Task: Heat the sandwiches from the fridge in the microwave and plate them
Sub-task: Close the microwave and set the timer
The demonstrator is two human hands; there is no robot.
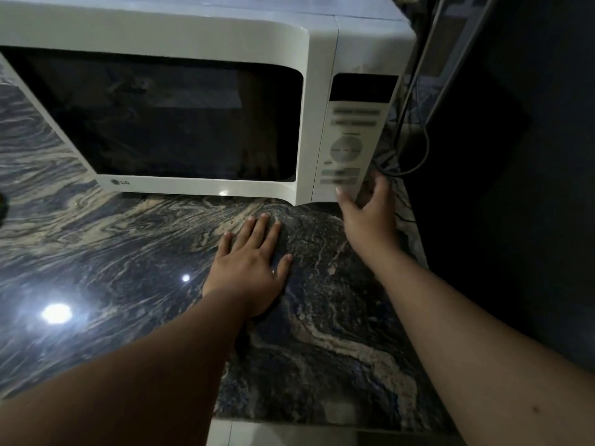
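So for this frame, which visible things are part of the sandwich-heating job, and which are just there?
Job:
microwave, door shut
control panel
right hand, at the panel's bottom corner
left hand, flat on the countertop

Just there:
cables beside the microwave

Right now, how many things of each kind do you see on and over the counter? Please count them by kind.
Microwave: 1, white, door closed
Hands: 2, left hand flat on the counter, right hand at the control panel's lower corner
Cables beside the microwave: number unclear
Total: 3 counted things
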